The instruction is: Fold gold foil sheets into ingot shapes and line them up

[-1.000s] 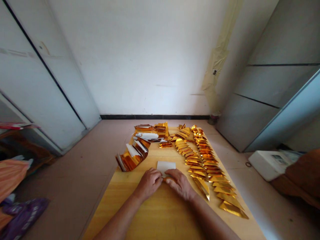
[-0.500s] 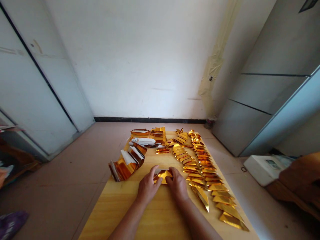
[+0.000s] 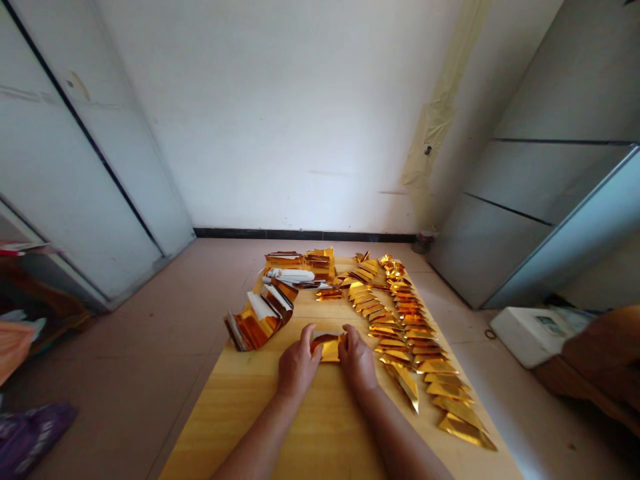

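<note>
**Small folded piece of shiny gold paper [image 3: 330, 349], held at both ends**

The paper piece is at the middle of a rectangular light-wood tabletop [image 3: 305, 427], between the bare left hand [image 3: 299, 363] and the bare right hand [image 3: 357, 360]. The fingers of each hand are closed on an end of it, thumbs toward the wearer; the fingertips behind are partly hidden. Whether its underside touches the wood cannot be told. To its right lie 2 overlapping rows of gold folded-paper pieces, an inner row [image 3: 367, 300] and an outer row [image 3: 414, 319]; to its left and farther back, a curved bundle of gold and white paper sheets [image 3: 256, 323].

Good handling, as judged here, calls for equal, light pressure from both thumbs, with the 2 ends kept level so that the creases run straight. Thin foil-faced paper probably marks easily; squeezing the middle could buckle it.

Compared with 1.0 s earlier, when a pale rectangle lay between the hands, the gold face is now toward the wearer, with a paler strip behind it. Compared with 0.5 s earlier, the gold front looks less peaked and more like a straight band. The rows at right look unchanged.
</note>
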Demonstrator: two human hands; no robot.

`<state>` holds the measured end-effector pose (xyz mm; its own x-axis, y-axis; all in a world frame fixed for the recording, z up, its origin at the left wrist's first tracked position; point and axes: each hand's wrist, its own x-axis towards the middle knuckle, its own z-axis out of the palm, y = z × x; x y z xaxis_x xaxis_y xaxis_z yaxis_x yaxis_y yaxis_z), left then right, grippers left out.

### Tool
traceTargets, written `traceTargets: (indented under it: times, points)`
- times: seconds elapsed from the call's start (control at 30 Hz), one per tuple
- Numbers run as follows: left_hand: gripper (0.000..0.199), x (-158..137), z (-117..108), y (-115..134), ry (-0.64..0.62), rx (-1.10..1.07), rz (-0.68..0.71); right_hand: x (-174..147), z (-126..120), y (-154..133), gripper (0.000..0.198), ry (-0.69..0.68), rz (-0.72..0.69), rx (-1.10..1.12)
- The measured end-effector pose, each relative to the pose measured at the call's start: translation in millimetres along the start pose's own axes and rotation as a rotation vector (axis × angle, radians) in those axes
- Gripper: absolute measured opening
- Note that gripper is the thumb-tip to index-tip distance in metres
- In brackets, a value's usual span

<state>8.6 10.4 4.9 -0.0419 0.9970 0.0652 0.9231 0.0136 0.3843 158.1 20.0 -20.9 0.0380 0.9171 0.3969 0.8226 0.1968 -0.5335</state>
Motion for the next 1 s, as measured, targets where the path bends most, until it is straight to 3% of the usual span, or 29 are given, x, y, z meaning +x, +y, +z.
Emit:
traceTargets:
  times: [0.3, 0.6, 1.0]
  points:
    - [0.035, 0.4, -3.0, 9.1, -0.004, 0.237, 0.008, 1.7, 0.1, -3.8, 0.027, -0.048, 0.005, -0.148]
    - [0.033, 6.0, -7.3, 16.6, -0.059, 0.237, -0.088, 8.4, -9.9, -15.1, 0.02, -0.196, 0.113, -0.243]
    - [0.038, -0.7, -6.5, 7.5, 0.005, 0.169, -0.046, 9.8, -10.7, -23.1, 0.021, -0.266, 0.115, -0.388]
